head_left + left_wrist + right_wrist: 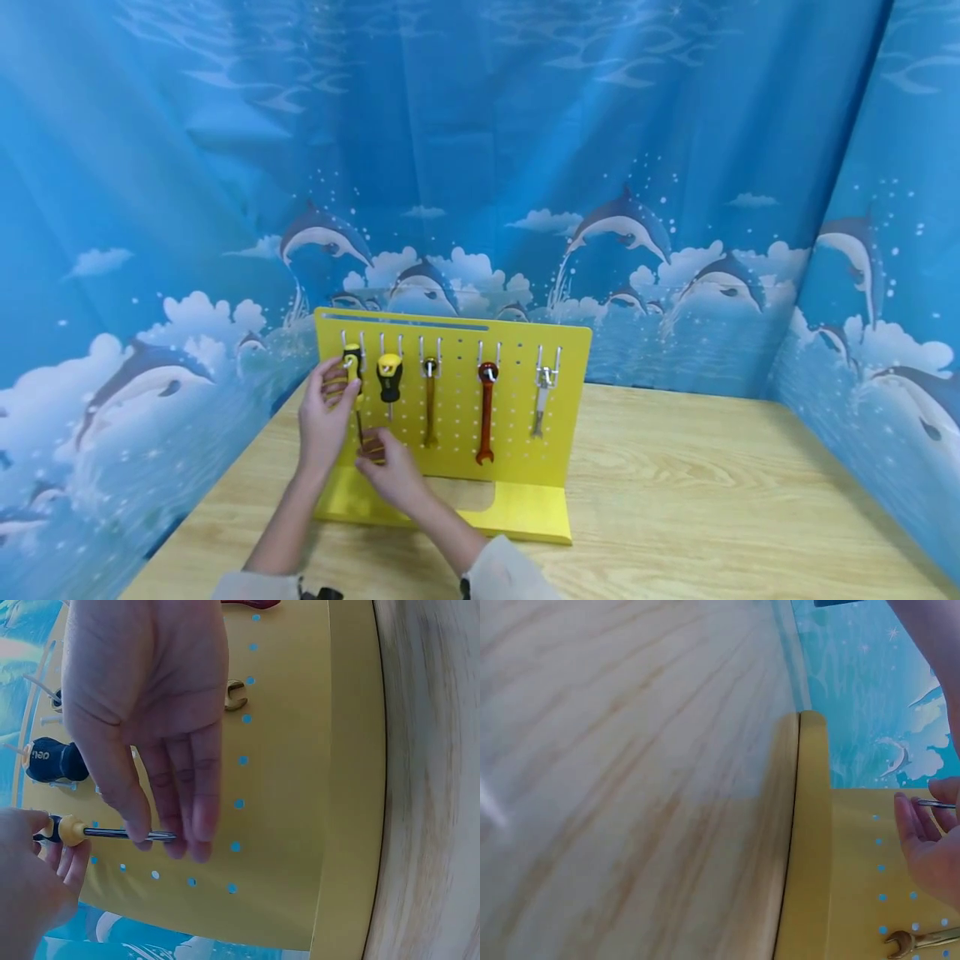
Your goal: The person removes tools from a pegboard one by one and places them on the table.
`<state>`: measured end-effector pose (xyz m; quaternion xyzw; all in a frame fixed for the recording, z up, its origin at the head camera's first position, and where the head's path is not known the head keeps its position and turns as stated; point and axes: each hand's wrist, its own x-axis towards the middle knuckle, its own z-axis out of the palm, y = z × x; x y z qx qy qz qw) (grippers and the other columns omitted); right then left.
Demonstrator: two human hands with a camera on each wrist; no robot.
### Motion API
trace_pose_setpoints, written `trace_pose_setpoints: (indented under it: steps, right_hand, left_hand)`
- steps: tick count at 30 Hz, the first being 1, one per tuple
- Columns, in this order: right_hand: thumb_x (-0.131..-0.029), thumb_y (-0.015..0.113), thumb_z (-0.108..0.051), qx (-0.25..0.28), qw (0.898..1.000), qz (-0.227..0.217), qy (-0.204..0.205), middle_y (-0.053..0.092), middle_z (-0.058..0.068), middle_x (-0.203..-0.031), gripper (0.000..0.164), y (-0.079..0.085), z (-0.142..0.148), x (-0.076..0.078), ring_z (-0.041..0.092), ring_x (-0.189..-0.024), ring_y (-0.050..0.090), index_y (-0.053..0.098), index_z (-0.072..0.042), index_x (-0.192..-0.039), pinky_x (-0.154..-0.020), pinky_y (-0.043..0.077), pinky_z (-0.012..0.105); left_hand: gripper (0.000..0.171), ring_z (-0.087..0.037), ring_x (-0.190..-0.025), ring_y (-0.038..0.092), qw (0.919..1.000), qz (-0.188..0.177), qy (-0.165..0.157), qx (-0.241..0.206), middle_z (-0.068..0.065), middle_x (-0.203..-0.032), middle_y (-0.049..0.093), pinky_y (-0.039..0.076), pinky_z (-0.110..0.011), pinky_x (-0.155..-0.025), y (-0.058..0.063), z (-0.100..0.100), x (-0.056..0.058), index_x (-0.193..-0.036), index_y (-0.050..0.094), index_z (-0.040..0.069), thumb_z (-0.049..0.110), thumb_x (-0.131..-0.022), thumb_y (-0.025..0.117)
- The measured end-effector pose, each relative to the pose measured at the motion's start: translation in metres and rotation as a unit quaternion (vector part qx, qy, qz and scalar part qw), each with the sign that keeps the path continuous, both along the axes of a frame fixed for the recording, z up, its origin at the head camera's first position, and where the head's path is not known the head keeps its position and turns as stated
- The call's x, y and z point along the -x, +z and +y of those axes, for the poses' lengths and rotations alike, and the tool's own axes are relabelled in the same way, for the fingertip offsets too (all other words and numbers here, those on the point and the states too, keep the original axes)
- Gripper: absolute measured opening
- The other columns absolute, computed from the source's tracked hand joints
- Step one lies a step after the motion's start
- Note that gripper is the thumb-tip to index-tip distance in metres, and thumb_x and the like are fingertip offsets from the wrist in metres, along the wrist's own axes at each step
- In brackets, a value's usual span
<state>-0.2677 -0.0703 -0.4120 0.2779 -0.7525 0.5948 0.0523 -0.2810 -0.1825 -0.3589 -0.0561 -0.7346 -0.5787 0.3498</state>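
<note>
On the left side of a yellow pegboard (525, 400), my left hand (324, 417) grips the yellow and black handle of a screwdriver (352, 360). The handle is up by the leftmost hooks and the shaft points down. Lower down, the fingertips of my right hand (397, 479) pinch the shaft near its tip; the left wrist view shows the metal shaft (109, 833) running between thumb and fingers. Whether a hook carries the screwdriver is hidden. Just to the right hangs a shorter black and yellow screwdriver (389, 379).
Farther right on the pegboard hang a brass-coloured wrench (431, 408), a red-orange wrench (486, 412) and a small silver tool (542, 404). The board's yellow base (528, 508) stands on a wooden table (697, 483). Blue dolphin-print curtains (465, 167) enclose the back and sides.
</note>
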Motion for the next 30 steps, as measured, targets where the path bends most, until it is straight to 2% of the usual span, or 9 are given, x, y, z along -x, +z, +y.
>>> trace_pose_setpoints:
  steps: [4, 10, 16, 21, 30]
  right_hand:
    - [-0.079, 0.063, 0.007, 0.021, 1.0, 0.005, -0.021, 0.063, 0.007, -0.083, 0.02, 0.003, -0.001, -0.004, 0.01, -0.07, 0.06, 0.058, 0.006, -0.098, -0.063, 0.05, 0.016]
    - [-0.078, 0.063, 0.01, 0.034, 0.999, -0.025, -0.029, 0.061, 0.002, -0.081, 0.018, 0.008, -0.001, -0.008, 0.005, -0.065, 0.057, 0.061, 0.004, -0.094, -0.059, 0.05, 0.016]
    - [-0.078, 0.063, 0.011, 0.037, 0.999, -0.024, -0.02, 0.062, 0.005, -0.081, 0.017, 0.009, 0.001, -0.012, 0.006, -0.064, 0.058, 0.06, 0.006, -0.094, -0.059, 0.051, 0.016]
    - [-0.078, 0.062, 0.012, 0.034, 0.999, -0.018, -0.012, 0.061, 0.003, -0.079, 0.016, 0.01, 0.003, -0.017, 0.006, -0.064, 0.058, 0.06, 0.006, -0.094, -0.059, 0.051, 0.016]
    - [-0.078, 0.061, 0.012, 0.04, 0.999, -0.029, 0.001, 0.061, 0.001, -0.079, 0.017, 0.014, 0.007, -0.024, 0.006, -0.064, 0.059, 0.06, 0.004, -0.093, -0.059, 0.052, 0.017]
  left_hand:
    - [0.041, -0.014, -0.09, 0.052, 0.9999, -0.005, -0.005, -0.014, -0.014, -0.108, 0.054, 0.045, -0.011, -0.077, 0.002, 0.001, -0.004, -0.127, 0.046, 0.001, 0.013, -0.09, 0.06]
    - [0.042, -0.01, -0.088, 0.052, 0.9995, -0.012, -0.008, -0.027, -0.01, -0.108, 0.053, 0.046, -0.012, -0.077, 0.003, 0.0, -0.006, -0.127, 0.045, 0.002, 0.01, -0.089, 0.06]
    - [0.044, -0.013, -0.089, 0.052, 0.9987, -0.029, -0.021, -0.035, -0.012, -0.11, 0.052, 0.046, -0.012, -0.077, 0.006, 0.0, -0.012, -0.129, 0.043, 0.003, 0.01, -0.089, 0.06]
    - [0.046, -0.013, -0.09, 0.051, 0.9977, -0.049, -0.027, -0.037, -0.011, -0.112, 0.051, 0.045, -0.012, -0.078, 0.008, -0.001, -0.018, -0.131, 0.042, 0.005, 0.012, -0.089, 0.06]
    - [0.046, -0.012, -0.088, 0.052, 0.9981, -0.037, -0.033, -0.037, -0.011, -0.109, 0.051, 0.046, -0.013, -0.077, 0.012, 0.0, -0.028, -0.13, 0.042, 0.004, 0.01, -0.089, 0.061]
